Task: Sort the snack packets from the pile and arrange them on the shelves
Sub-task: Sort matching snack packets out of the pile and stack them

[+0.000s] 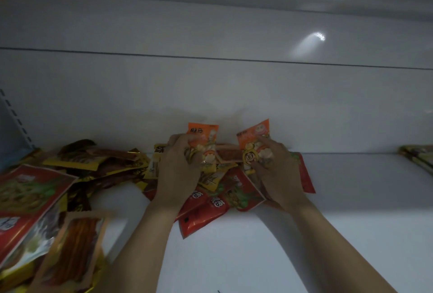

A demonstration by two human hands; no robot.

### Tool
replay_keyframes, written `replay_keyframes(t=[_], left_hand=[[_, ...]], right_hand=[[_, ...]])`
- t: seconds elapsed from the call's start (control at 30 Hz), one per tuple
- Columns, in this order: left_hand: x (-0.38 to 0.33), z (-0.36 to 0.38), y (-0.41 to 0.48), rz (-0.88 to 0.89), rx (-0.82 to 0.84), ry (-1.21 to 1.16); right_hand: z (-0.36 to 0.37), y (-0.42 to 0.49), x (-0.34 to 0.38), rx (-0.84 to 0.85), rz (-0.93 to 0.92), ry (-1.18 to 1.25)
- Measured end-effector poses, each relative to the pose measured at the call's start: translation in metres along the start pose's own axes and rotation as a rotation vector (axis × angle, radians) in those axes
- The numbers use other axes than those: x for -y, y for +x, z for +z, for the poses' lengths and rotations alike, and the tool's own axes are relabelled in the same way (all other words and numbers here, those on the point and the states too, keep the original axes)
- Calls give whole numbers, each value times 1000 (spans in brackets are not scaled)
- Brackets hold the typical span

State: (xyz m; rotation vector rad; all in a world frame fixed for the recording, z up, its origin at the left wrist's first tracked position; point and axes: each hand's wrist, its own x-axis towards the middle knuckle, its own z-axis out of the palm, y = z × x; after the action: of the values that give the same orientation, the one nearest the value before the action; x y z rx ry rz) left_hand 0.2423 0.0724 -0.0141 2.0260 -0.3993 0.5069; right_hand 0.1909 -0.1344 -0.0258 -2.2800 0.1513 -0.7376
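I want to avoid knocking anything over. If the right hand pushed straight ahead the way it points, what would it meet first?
Probably the white back panel of the shelf. The right hand grips an orange packet, and nothing shows between that packet and the panel. Depth is unclear.

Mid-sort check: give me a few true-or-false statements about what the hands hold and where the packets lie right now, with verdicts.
1. The left hand grips an orange packet. True.
2. The right hand lies flat and empty on the shelf. False: it holds a second orange packet.
3. Red packets lie beneath both hands. True.
4. Most loose packets lie right of the hands. False: the main pile spreads to their left.
5. The shelf's far right end is bare. False: a few packets lie there.
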Motion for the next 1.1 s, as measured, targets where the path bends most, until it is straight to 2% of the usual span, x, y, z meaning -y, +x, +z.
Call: replay_keyframes(t=[0.2,0.3,0.4,0.57,0.63,0.73,0.83,1.1], left_hand=[[-24,-3,-11,6,-30,-207],[-48,0,-18,29,17,-267],[-80,12,-31,24,85,-316],[-144,59,-72,-8,152,-466],[-170,85,-92,-7,203,-470],[-218,121,-130,-20,366,-528],[-264,156,-174,30,482,-506],[-341,236,-267,4,620,-561]], right_hand=[[-33,-10,31,-21,22,215],[-55,-25,38,-26,65,273],[-90,-49,36,-115,87,377],[-166,-93,13,-196,81,517],[-199,-115,-4,-233,97,505],[-248,-150,-37,-303,123,387],[-299,-189,-73,-376,185,306],[-401,-273,-135,-536,328,276]])
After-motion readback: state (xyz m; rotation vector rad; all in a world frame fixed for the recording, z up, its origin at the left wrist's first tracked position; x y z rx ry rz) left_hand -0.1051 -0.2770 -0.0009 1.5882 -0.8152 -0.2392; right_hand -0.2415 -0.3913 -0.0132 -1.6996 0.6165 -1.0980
